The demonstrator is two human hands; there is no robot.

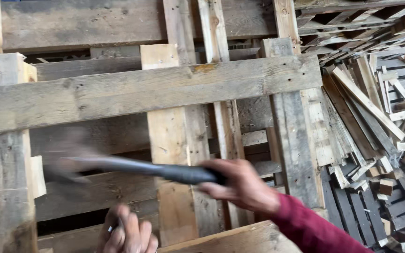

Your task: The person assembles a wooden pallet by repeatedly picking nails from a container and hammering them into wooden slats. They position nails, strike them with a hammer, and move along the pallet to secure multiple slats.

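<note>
Here, the right hand [240,185], in a dark red sleeve [312,225], reaches in from the lower right with its grip clamped round the black handle of a hammer [132,167]. The hammer lies nearly level across the middle of the view, its handle running leftward from the fist. Its head is smeared by motion blur at the left end, so its shape cannot be made out. It sits in front of a weathered wooden pallet [151,89].

The left hand [127,232] is low at the bottom edge, below the hammer's handle. Its fingers are curled together and pinch something small and thin, perhaps a nail [112,228], though it is too small to tell for sure. The hand is close against a pale board [221,240] that slants along the bottom of the frame.

The pallet fills most of the view. One broad grey plank runs crosswise over it, and several upright slats pass behind that plank, one of them a paler, fresher wood. A thick grey post [3,187] stands at the far left. More pallets lean behind, at the top of the view.

To the right lies a heap of scrap wood [385,140]: broken slats, splinters and short blocks thrown at all angles, well apart from both hands.
</note>
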